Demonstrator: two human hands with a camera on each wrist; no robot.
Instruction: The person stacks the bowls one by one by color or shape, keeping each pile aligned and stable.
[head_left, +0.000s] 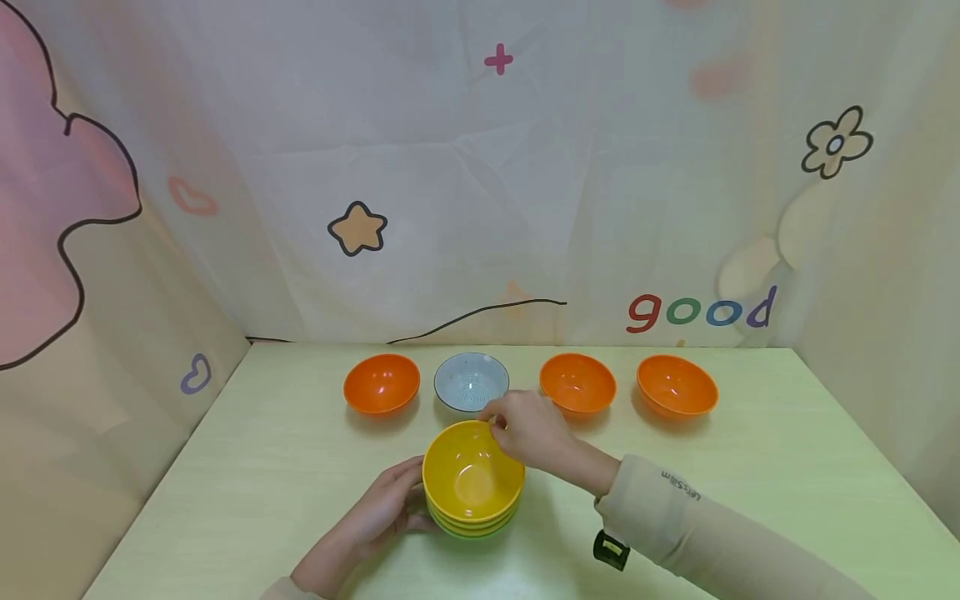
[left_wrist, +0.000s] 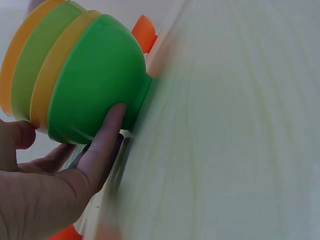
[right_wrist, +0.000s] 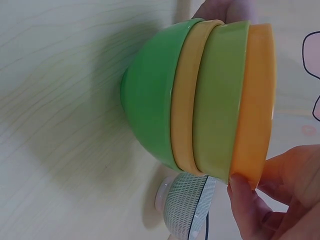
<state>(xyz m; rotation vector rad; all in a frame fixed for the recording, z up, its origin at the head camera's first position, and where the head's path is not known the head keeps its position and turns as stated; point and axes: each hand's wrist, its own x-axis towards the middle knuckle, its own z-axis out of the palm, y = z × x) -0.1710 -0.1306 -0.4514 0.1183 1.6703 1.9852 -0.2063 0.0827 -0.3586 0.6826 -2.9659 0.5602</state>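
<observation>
A stack of several bowls stands on the table in front of me. Its top yellow bowl (head_left: pixel 476 483) looks orange in the wrist views. Below it sit a light green bowl (right_wrist: pixel 220 100), another yellow bowl (right_wrist: pixel 186 100) and a green bowl (right_wrist: pixel 150 100) at the bottom. My left hand (head_left: pixel 386 504) holds the stack's left side, one digit lying along the green bowl. With thumb and fingers, my right hand (head_left: pixel 532 429) pinches the far right rim of the top bowl, which still sits in the stack.
Along the back of the table stand an orange bowl (head_left: pixel 382 385), a pale blue-grey patterned bowl (head_left: pixel 471 383), a second orange bowl (head_left: pixel 577 385) and a third (head_left: pixel 677 387). The patterned bowl is just behind the stack. A printed cloth (head_left: pixel 450 167) hangs behind the table.
</observation>
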